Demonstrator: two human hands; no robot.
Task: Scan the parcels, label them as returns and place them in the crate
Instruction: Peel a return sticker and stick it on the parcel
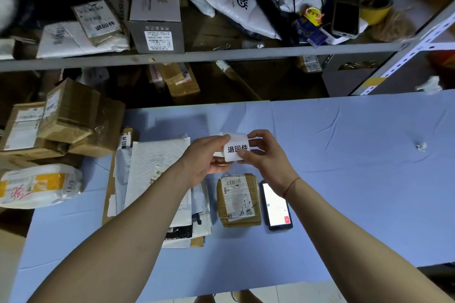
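Left hand (pixel 205 158) pinching left edge of white return label (pixel 235 147), right hand (pixel 262 152) pinching its right edge, held above blue table (pixel 344 179). Below: small brown parcel (pixel 238 200) lying flat, lit handheld scanner (pixel 277 205) just beside, right.

Dim shelves (pixel 197 56), brighter blue table (pixel 344 155), wide-angle bending at edges

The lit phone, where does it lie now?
In the head view the lit phone lies flat on the blue table, just right of the small brown parcel, below the right hand.
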